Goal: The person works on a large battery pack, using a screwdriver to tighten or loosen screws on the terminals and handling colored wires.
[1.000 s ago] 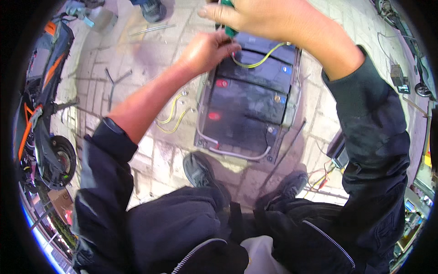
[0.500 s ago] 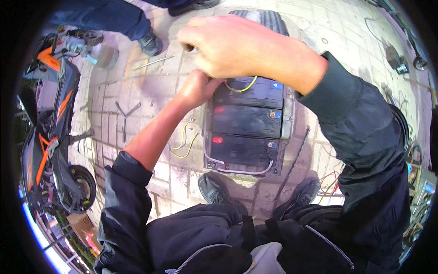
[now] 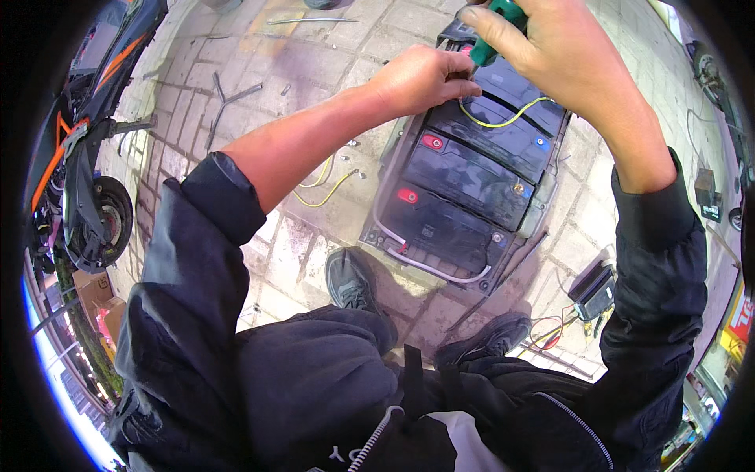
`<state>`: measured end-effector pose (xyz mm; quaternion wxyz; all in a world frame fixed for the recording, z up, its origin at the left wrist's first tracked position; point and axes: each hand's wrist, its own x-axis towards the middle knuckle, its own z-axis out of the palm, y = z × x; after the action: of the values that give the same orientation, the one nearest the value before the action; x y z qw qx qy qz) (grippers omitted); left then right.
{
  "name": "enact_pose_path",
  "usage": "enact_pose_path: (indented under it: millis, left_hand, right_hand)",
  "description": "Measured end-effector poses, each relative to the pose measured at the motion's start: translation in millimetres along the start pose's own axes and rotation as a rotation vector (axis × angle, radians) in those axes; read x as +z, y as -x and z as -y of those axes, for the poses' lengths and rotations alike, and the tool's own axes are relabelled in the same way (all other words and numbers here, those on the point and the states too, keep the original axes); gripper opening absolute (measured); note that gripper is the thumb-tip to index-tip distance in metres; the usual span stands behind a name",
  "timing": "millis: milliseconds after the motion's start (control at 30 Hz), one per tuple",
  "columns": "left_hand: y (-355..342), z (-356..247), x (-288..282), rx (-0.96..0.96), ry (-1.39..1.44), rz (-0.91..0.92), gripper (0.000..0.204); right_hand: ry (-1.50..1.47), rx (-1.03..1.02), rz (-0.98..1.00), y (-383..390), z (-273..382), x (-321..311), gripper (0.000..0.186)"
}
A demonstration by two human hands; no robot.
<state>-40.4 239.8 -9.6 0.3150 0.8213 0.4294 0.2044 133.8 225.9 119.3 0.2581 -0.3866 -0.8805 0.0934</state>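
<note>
Brick paving [image 3: 185, 126] spread beneath a dark battery tray [image 3: 373, 235], where black batteries [image 3: 465, 182] with red and blue terminals [image 3: 432, 141] sat in a row. Above the tray's far end, a right hand [image 3: 560, 49] had its grip closed around a green tool [image 3: 483, 52], which slanted down toward the batteries. At the tray's far left edge, a left hand [image 3: 421, 80] curled its fingers toward the thumb just under the tool; whether that grip had hold of anything could not be told. One yellow cable [image 3: 497, 125] arched over the batteries near the tray's far end. Left of the tray lay loose yellow cables [image 3: 316, 204] and, farther out, a three-armed wrench [image 3: 221, 101]. An orange-and-black motorbike [image 3: 94, 206] stood well to the tray's left, while a black box [image 3: 594, 291] rested on its near right side, beside coloured wires [image 3: 550, 337]. Black shoes [image 3: 349, 277] stood at the tray's near end.
</note>
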Motion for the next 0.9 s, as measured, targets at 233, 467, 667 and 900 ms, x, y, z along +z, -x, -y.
enact_pose_path:
  millis: [233,467,667,900]
  left_hand:
    - [2,28,6,0.235,-0.243,0.076,0.018]
    - [-8,29,3,0.266,-0.187,0.133,0.015]
    - [1,31,-1,0.240,-0.234,0.126,0.016]
    - [8,25,2,0.230,-0.307,-0.016,0.015]
  right_hand:
    - [-0.038,-0.090,0.005,2,18,-4,0.023]
    - [-0.152,-0.088,0.041,8,-3,-13,0.026]
    - [0.097,-0.078,-0.028,42,19,-58,0.025]
    - [-0.082,0.001,0.131,131,66,-69,0.033]
